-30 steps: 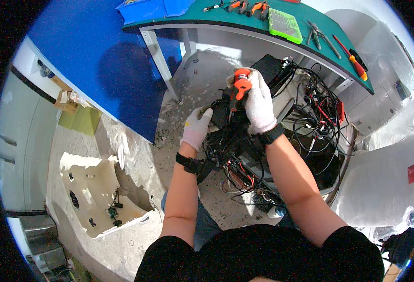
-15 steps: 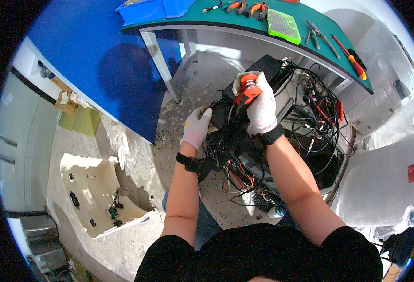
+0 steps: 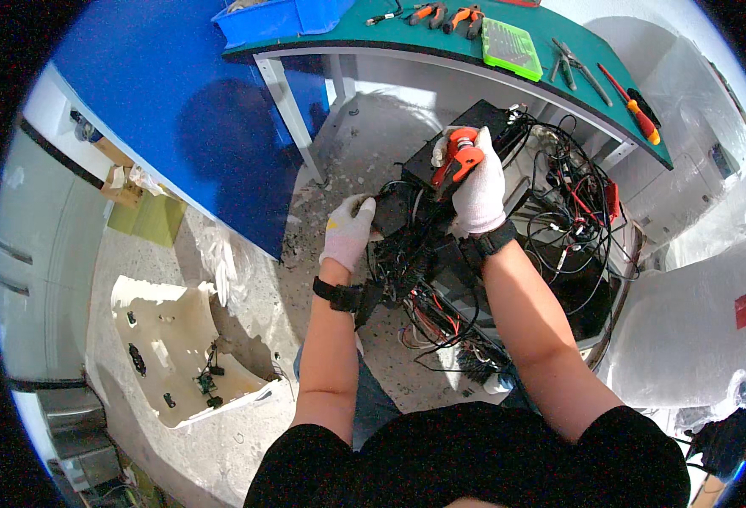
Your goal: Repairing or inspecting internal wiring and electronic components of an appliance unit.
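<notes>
In my gloved right hand is an orange-red hand tool with a silvery ring, its narrow end pointing down to the left among black cables. Its exact kind cannot be made out. My gloved left hand is closed at the left edge of a black boxy part, thumb on top, other fingers partly hidden. The cables hang from and around this part in a dense bunch. Below them, thin red and white wires spread out over a dark unit.
A tangle of cables lies at right on a dark-topped unit. Beyond stands a green-topped table with pliers, a screwdriver, a lime bit case and a blue bin. A cream plastic shell rests on the floor at left.
My right hand and the orange-red tool have shifted slightly right, with the tool turned a little. My left hand has moved slightly left and down, still at the black part.
</notes>
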`<control>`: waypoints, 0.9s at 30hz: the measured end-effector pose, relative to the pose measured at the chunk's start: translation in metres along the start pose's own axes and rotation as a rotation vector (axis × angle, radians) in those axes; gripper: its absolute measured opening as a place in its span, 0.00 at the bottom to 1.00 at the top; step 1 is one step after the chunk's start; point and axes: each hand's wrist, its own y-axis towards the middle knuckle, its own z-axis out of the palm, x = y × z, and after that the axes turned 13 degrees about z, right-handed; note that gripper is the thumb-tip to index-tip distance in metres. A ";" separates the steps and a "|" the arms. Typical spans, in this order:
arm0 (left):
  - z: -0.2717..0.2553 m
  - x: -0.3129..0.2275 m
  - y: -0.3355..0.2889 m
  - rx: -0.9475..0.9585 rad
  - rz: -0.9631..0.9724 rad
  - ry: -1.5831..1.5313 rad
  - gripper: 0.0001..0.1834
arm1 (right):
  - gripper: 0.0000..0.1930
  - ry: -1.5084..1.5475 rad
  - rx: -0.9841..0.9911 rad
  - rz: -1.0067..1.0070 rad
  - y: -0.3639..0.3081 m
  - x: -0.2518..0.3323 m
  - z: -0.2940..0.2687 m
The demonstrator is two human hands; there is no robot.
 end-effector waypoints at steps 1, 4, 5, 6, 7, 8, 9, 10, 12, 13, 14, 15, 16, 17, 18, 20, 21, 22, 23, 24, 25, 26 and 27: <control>-0.001 -0.001 0.000 0.003 -0.001 0.048 0.20 | 0.26 -0.006 -0.007 -0.008 0.000 -0.001 0.000; -0.002 0.010 0.001 -0.005 -0.019 0.058 0.19 | 0.26 -0.020 -0.011 -0.018 -0.001 -0.001 0.001; 0.000 0.007 0.002 -0.009 -0.037 0.016 0.19 | 0.26 -0.031 -0.014 -0.020 -0.001 0.000 0.000; -0.001 0.003 0.001 -0.006 -0.037 0.016 0.19 | 0.26 -0.032 -0.016 -0.022 -0.001 0.000 -0.001; -0.002 -0.001 0.000 -0.001 -0.006 0.076 0.19 | 0.26 -0.029 -0.007 -0.023 0.000 0.000 -0.002; -0.004 -0.008 -0.002 0.002 0.025 0.141 0.19 | 0.25 -0.023 0.004 -0.022 0.000 0.000 -0.002; -0.008 -0.005 0.000 0.002 0.025 0.145 0.19 | 0.25 -0.019 0.005 -0.022 0.001 -0.001 -0.002; -0.015 0.000 0.003 -0.040 0.110 0.224 0.19 | 0.26 -0.002 0.006 -0.012 0.001 -0.001 -0.001; -0.028 0.004 0.009 -0.110 0.164 0.207 0.19 | 0.26 0.021 0.012 -0.008 0.003 0.000 0.001; -0.034 0.006 0.011 -0.113 0.173 0.213 0.19 | 0.26 0.051 0.039 0.002 0.004 0.001 0.001; -0.038 0.005 0.012 -0.159 0.221 0.131 0.19 | 0.26 0.083 0.068 0.012 0.004 0.001 0.002; -0.043 0.003 0.014 -0.205 0.273 0.048 0.18 | 0.26 0.090 0.079 0.004 0.005 0.003 0.003; -0.046 -0.002 0.016 -0.198 0.175 -0.103 0.18 | 0.26 0.101 0.083 0.009 0.005 0.006 0.005; -0.047 -0.018 0.011 -0.206 0.192 -0.093 0.18 | 0.26 0.115 0.091 0.014 0.003 0.009 0.008; -0.042 -0.036 0.006 -0.232 0.159 -0.134 0.18 | 0.25 0.148 0.126 0.068 -0.003 0.019 0.009; -0.044 -0.050 0.001 -0.260 0.096 -0.269 0.19 | 0.24 0.178 0.167 0.038 -0.009 0.026 0.015; -0.042 -0.060 -0.004 -0.255 0.107 -0.307 0.19 | 0.24 0.179 0.174 0.060 -0.019 0.034 0.022; -0.045 -0.067 -0.007 -0.264 0.092 -0.335 0.18 | 0.24 0.157 0.130 0.090 -0.032 0.047 0.034; -0.047 -0.070 -0.006 -0.273 0.071 -0.365 0.18 | 0.24 0.133 0.083 0.124 -0.046 0.058 0.043; -0.047 -0.072 0.002 -0.272 0.096 -0.365 0.18 | 0.24 0.122 0.067 0.163 -0.060 0.067 0.044; -0.052 -0.071 0.010 -0.268 0.080 -0.356 0.17 | 0.25 0.112 0.052 0.204 -0.076 0.075 0.042; -0.062 -0.076 0.015 -0.274 0.062 -0.339 0.17 | 0.26 -0.065 0.057 0.300 -0.097 0.092 0.041; -0.070 -0.083 0.021 -0.279 0.076 -0.334 0.17 | 0.27 -0.248 0.054 0.392 -0.118 0.108 0.035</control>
